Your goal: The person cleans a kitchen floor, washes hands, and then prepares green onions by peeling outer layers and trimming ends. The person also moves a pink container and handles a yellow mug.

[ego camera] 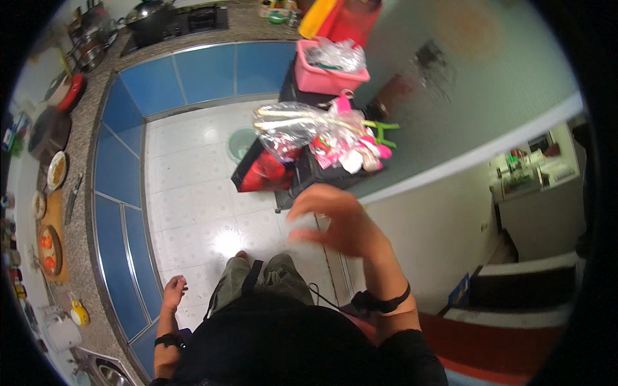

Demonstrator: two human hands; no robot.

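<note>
My right hand [338, 224] is raised at the picture's middle, blurred, its fingers curved apart around nothing. Just beyond it, a black stand [309, 176] carries scallions in a clear plastic bag [289, 123], with pink and white packages [352, 152] beside them. A red and black bag [265, 171] is at the stand's left side. My left hand [175, 291] hangs low at the left, between my legs and the blue cabinets, its fingers slightly bent and nothing seen in it. A black strap is around each forearm.
Along the left, a granite counter [79, 193] bears a knife [73, 199], a round board with cut tomatoes [49, 251], a plate of food [57, 171], a yellow cup [79, 312] and a sink [111, 374]. A pink basket [330, 77], a green bucket [240, 144] and a glass partition [434, 96] are ahead.
</note>
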